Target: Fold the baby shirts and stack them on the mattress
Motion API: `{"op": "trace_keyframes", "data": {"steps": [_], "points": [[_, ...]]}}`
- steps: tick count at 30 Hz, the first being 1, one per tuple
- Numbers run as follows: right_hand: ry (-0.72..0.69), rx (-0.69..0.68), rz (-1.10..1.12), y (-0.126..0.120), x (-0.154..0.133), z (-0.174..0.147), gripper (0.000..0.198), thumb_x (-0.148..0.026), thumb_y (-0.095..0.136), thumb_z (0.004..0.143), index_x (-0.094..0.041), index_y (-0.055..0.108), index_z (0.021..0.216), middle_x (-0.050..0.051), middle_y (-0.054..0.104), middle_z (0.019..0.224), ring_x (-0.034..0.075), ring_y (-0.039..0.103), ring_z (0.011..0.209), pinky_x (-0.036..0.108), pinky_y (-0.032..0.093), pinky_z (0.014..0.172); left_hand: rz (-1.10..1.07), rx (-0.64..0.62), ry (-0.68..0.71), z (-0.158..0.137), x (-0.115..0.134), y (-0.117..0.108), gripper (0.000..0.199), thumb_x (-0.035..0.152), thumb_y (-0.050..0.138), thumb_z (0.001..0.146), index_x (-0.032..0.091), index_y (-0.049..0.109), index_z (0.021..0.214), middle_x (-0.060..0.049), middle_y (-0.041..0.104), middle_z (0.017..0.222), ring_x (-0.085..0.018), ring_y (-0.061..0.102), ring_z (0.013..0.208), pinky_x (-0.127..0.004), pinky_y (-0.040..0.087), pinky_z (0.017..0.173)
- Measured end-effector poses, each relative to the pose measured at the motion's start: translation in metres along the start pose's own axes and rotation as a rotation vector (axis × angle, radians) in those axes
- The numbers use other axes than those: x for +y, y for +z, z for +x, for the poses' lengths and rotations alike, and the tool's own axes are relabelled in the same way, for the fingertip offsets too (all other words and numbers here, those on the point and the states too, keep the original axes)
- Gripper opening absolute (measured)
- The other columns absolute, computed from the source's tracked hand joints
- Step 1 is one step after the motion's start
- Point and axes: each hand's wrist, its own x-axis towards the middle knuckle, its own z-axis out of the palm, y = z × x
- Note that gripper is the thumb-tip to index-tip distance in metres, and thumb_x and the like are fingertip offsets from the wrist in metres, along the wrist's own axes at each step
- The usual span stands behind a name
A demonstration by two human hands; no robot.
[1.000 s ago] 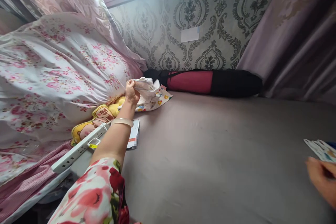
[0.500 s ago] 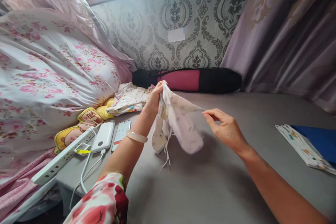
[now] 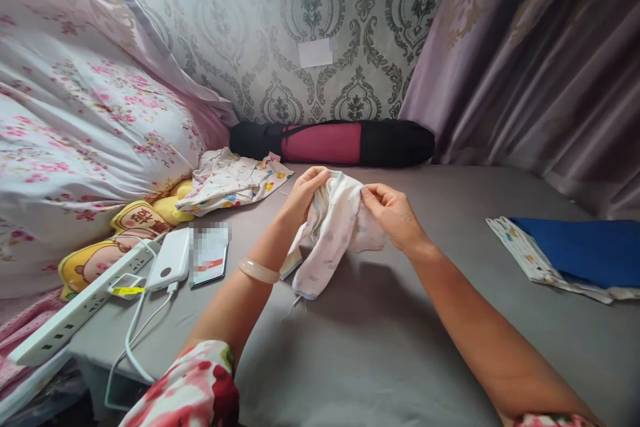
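Between my hands hangs a small pale baby top (image 3: 327,240), printed with little grey figures and with thin tie strings at its lower end. My left hand (image 3: 306,195) pinches its upper left edge, a milky bangle on that wrist. On the other side, my right hand (image 3: 395,213) grips the upper right edge between thumb and fingers. The cloth droops in folds above the grey surface (image 3: 400,347); part of its inside and back is hidden by the folds.
To the left lie a phone (image 3: 210,257), a white power bank (image 3: 169,259), a power strip (image 3: 83,303) with cables and a yellow plush (image 3: 95,257). Patterned clothes (image 3: 235,180) sit behind. A long black and pink bag (image 3: 323,144) lies along the wall; blue folded cloth (image 3: 575,247) is right.
My right hand has moved in from the outstretched corner and now holds the top's upper edge nearer my left hand. The view has shifted right and down a little.
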Motion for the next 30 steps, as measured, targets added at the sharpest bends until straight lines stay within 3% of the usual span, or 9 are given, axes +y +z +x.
{"op": "trace_keyframes", "data": {"steps": [5,9,13,17,23,28,30], "points": [[0.019,0.122,-0.099,-0.026,-0.006,0.005,0.036,-0.055,0.062,0.078,-0.019,0.064,0.084,0.004,0.068,0.079,0.018,0.062,0.071,0.027,0.048,0.061,0.177,0.083,0.05,-0.015,-0.006,-0.013,0.028,0.04,0.075,0.076,0.019,0.059,0.085,0.0,0.061,0.079,-0.012,0.059,0.072,-0.025,0.048,0.068],[0.022,0.167,-0.136,-0.039,-0.01,0.007,0.038,-0.057,0.068,0.074,-0.02,0.064,0.081,0.003,0.067,0.079,0.017,0.06,0.071,0.027,0.047,0.059,0.474,0.203,0.252,-0.049,-0.009,-0.003,0.022,0.039,0.069,0.08,0.021,0.057,0.08,0.0,0.058,0.075,-0.014,0.055,0.071,-0.028,0.045,0.068],[0.031,0.189,-0.165,-0.049,-0.017,0.007,0.045,-0.063,0.073,0.066,-0.02,0.065,0.077,0.003,0.067,0.077,0.018,0.059,0.069,0.027,0.046,0.056,0.874,0.047,0.413,-0.084,-0.029,0.007,0.01,0.026,0.063,0.081,0.024,0.054,0.087,-0.001,0.058,0.082,-0.017,0.054,0.076,-0.032,0.046,0.074],[0.093,0.108,-0.14,-0.059,-0.033,0.003,0.05,-0.068,0.076,0.061,-0.021,0.065,0.074,0.003,0.066,0.07,0.017,0.058,0.06,0.027,0.044,0.05,1.065,-0.092,0.416,-0.093,-0.059,0.005,0.028,0.014,0.056,0.077,0.026,0.05,0.101,-0.006,0.058,0.099,-0.022,0.057,0.094,-0.038,0.048,0.084],[0.225,-0.094,-0.073,-0.078,-0.061,-0.009,0.052,-0.071,0.077,0.059,-0.021,0.064,0.068,0.003,0.064,0.061,0.016,0.056,0.05,0.027,0.043,0.044,1.059,-0.217,0.431,-0.08,-0.082,0.009,0.047,0.006,0.051,0.069,0.025,0.047,0.112,-0.01,0.054,0.119,-0.026,0.05,0.117,-0.044,0.043,0.099],[0.215,-0.132,-0.145,-0.094,-0.063,-0.016,0.053,-0.07,0.077,0.059,-0.02,0.064,0.069,0.001,0.063,0.06,0.014,0.054,0.05,0.025,0.041,0.045,0.807,-0.099,0.352,-0.078,-0.086,0.038,0.016,0.025,0.055,0.083,0.024,0.05,0.099,-0.007,0.059,0.101,-0.023,0.058,0.099,-0.043,0.047,0.092],[0.185,-0.103,-0.207,-0.097,-0.061,-0.018,0.052,-0.07,0.076,0.06,-0.02,0.065,0.07,0.001,0.063,0.062,0.014,0.055,0.053,0.026,0.041,0.048,0.779,-0.046,0.348,-0.079,-0.089,0.052,0.017,0.035,0.06,0.083,0.024,0.049,0.091,-0.006,0.059,0.095,-0.024,0.057,0.094,-0.043,0.047,0.087]]}}
